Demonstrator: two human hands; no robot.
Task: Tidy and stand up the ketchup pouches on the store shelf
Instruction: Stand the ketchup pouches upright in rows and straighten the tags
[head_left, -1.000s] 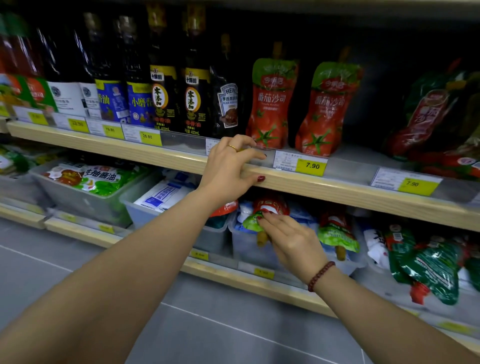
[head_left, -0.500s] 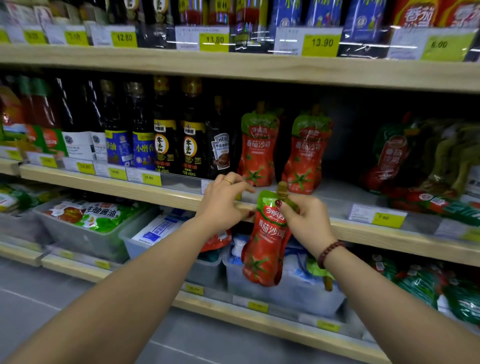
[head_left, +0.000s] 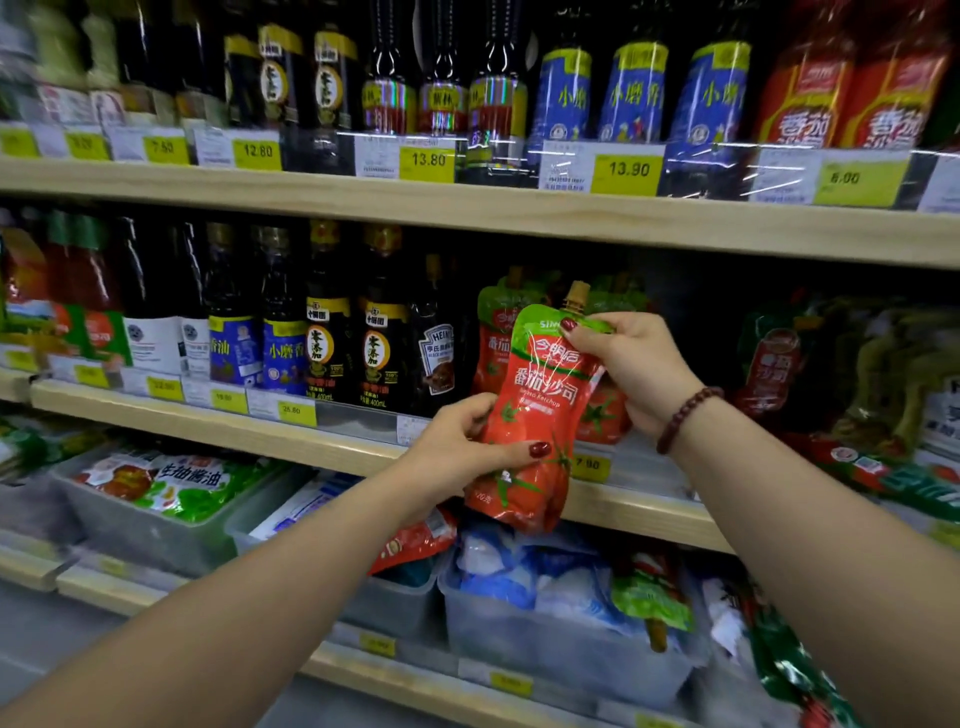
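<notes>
Ketchup pouch (head_left: 540, 415) held by both hands: left hand (head_left: 457, 452) pinches lower body, right hand (head_left: 631, 364) grips top. Likely soft, saggy, slick; hold near spout.

A ketchup pouch (head_left: 540, 410) is held before the middle shelf (head_left: 332, 441), two pouches (head_left: 493, 338) standing behind it, bottles (head_left: 322, 322) left.
</notes>
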